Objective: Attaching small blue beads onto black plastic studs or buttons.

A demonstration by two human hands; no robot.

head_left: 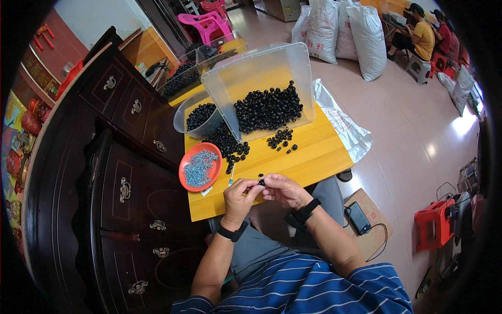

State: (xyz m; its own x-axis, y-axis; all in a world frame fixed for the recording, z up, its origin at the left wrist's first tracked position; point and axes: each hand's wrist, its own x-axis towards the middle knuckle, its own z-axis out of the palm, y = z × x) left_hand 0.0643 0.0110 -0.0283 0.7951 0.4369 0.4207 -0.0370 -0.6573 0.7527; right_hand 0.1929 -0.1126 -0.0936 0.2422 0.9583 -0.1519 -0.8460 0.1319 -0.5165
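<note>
Near frame centre, left hand (238,201) and right hand (285,190), fingers nearly closed, pinch 1 black bead-like part (261,182).

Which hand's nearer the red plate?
Left. The left hand is right of the red plate, toward the person's body; the right hand is farther right, beyond the left.

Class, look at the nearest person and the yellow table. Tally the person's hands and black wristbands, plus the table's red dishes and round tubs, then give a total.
Hands: 2, left hand and right hand
Wristbands: 2, left wristband and right wristband
Red dish: 1
Round tub: 1
Total: 6
</note>
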